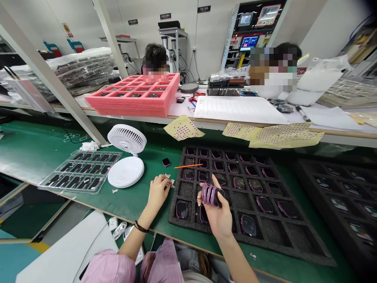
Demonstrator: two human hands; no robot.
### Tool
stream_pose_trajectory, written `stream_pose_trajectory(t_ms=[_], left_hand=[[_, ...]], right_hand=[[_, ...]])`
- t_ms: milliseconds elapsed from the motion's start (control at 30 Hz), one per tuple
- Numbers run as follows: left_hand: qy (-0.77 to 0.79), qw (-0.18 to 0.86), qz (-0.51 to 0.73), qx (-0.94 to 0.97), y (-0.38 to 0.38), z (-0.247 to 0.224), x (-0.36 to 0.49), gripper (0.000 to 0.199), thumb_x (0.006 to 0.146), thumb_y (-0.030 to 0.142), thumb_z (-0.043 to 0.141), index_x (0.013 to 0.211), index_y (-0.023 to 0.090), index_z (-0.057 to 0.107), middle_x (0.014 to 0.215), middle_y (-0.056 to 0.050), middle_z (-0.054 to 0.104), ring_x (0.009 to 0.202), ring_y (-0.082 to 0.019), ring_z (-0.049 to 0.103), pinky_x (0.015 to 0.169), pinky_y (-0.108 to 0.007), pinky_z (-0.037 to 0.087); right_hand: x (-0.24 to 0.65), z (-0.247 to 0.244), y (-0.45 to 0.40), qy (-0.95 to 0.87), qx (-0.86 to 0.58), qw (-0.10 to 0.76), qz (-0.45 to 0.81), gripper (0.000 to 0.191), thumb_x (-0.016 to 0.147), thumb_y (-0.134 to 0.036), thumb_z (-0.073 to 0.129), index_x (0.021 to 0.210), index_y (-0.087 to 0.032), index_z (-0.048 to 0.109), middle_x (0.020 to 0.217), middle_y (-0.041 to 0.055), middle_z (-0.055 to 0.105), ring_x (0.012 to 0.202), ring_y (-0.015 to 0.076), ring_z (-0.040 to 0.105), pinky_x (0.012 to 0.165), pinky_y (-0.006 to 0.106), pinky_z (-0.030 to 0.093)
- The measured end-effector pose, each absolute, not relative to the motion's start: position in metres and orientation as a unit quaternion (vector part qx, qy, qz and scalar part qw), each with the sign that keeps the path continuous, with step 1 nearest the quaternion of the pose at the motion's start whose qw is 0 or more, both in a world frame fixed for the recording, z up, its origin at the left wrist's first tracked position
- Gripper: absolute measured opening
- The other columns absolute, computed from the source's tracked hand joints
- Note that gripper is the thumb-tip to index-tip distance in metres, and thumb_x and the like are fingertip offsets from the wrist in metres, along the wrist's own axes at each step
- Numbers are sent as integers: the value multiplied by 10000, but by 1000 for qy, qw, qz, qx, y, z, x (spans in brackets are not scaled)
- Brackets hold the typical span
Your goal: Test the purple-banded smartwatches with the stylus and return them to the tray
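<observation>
In right hand (220, 216), stacked purple frames (209, 194).

A round white plastic desk fan (126, 173) stands on the green worktop (23, 147). On the white shelf (182, 111) behind, a pink foam tray (129, 107) sits left of a white printed paper sheet (238, 108); yellow sheets (287, 134) with reddish marks hang along the front edge.

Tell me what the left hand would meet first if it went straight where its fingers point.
The left hand would likely meet the white scraps by its fingertips first, then the tray, though depth is unclear.
</observation>
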State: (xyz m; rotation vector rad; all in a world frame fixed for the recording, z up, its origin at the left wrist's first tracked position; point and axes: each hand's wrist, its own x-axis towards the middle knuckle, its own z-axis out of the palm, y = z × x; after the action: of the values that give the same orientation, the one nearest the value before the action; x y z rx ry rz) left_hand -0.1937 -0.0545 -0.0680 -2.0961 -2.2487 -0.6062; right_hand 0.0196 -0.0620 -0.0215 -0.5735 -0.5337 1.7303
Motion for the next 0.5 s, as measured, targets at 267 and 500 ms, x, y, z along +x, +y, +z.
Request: stream_pose_trajectory(t_ms=[267,500], left_hand=[[-651,-26,-168,-739,-55,-60,-204,187,897,193,529,1034,228,652,1183,-80,588,1014,-251,548,764,-369,423],[-618,-93,-179,-760,-47,-61,-210,67,840,131,590,887,172,614,1053,-95,602,1066,-252,546,834,-385,467]], right_hand=[[20,-21,-63,-219,-253,577,745,527,866,-350,506,1378,-269,413,995,70,649,692,185,585,620,356,432],[17,-21,-63,-198,-256,569,756,492,859,-344,521,1339,-267,449,967,61,665,687,178,591,610,329,424]])
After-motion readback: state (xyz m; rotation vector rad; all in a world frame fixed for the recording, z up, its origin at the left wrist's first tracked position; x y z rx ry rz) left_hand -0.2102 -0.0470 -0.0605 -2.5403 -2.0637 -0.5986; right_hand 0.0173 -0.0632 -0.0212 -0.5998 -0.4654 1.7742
